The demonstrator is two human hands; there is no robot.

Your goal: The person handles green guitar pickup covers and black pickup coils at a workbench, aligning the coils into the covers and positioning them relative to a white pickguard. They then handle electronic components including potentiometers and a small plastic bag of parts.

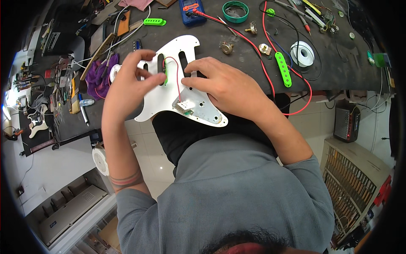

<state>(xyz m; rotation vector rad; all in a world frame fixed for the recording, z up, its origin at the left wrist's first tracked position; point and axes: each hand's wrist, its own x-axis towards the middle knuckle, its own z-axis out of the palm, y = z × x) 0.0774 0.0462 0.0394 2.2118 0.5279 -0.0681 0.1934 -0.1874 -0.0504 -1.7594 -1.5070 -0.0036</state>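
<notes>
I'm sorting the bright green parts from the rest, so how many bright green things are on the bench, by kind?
Green pickup covers lying loose on the bench: 2
Green pickup being fitted in the white pickguard, at the left hand fingers: 1
Green tape ring: 1
Small green knob: 1
Total: 5
The right hand rests on the pickguard.

Probably guitar workshop: cluttered workbench (pixel 237 46)

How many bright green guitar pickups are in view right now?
3. One green pickup lies at the bench's far left, another lies right of the white pickguard, and a third sits in the pickguard by the left hand. Hands may hide more.
</notes>
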